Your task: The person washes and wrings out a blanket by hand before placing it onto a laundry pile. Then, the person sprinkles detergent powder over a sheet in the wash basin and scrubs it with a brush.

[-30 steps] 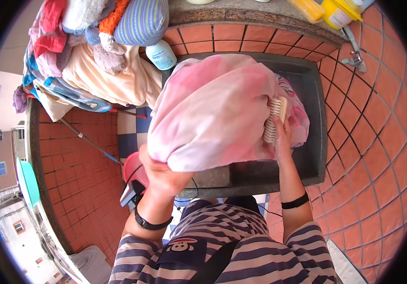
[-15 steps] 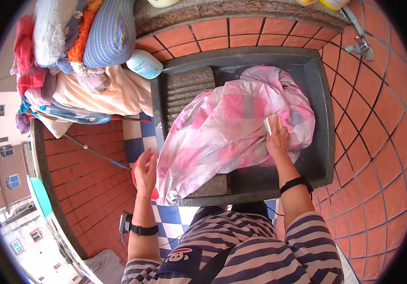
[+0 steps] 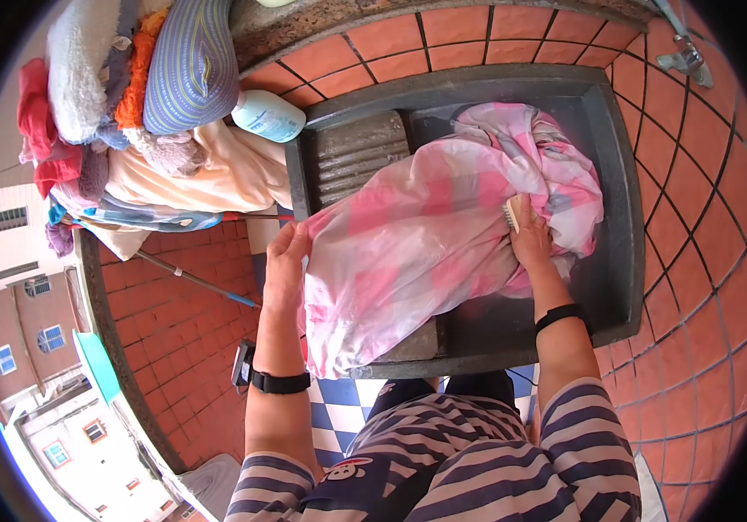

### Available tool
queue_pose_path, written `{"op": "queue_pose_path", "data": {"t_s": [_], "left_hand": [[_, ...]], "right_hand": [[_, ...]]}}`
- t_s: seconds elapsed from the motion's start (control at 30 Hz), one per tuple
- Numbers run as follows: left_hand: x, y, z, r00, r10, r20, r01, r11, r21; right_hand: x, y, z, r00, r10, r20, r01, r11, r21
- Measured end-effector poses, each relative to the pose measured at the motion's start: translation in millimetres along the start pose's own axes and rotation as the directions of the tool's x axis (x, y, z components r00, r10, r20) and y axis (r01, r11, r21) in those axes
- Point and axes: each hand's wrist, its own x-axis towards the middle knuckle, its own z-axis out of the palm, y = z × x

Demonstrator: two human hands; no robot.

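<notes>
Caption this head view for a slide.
Left hand pinches pink checked cloth over a sink; right hand holds a brush.

**Scrub brush (image 3: 513, 211) and checked pink cloth (image 3: 426, 209) at a stone laundry sink (image 3: 530, 358)**

Over the sink's right half, the right hand (image 3: 532, 242) gripped the brush, bristles facing the sink's left side. At the sink's left edge, the left hand (image 3: 284, 252) pinched the cloth's border. The ribbed washboard (image 3: 360, 143) showed in the sink's far left part. A pump-free detergent bottle (image 3: 269, 116) sat by the sink's far left corner; beyond the far right corner was a metal tap (image 3: 689, 61).
</notes>
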Motion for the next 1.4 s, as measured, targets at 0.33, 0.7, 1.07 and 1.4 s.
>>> {"op": "queue_pose_path", "data": {"t_s": [0.33,0.7,1.07,1.4], "left_hand": [[-56.8,-15.7,-26.3,0.953,-0.258,0.158,0.302,0.788,-0.537],[-118.6,53.0,-36.0,0.997,0.018,0.079,0.019,0.897,-0.443],[-141.3,85.5,-62.4,0.98,0.194,-0.036,-0.193,0.909,-0.368],[-127.7,68.1,-66.1,0.988,0.127,-0.089,-0.153,0.894,-0.42]], "right_hand": [[-157.2,-240.2,-72.3,0.744,-0.36,-0.563,0.667,0.453,0.592],[-57.3,-39.3,-20.3,0.944,-0.046,-0.325,0.129,0.962,0.239],[-69.7,-52.4,-14.2,0.977,-0.153,-0.152,0.165,0.984,0.072],[-163.0,-259.9,-82.3,0.581,-0.422,-0.696,0.814,0.308,0.492]]}}
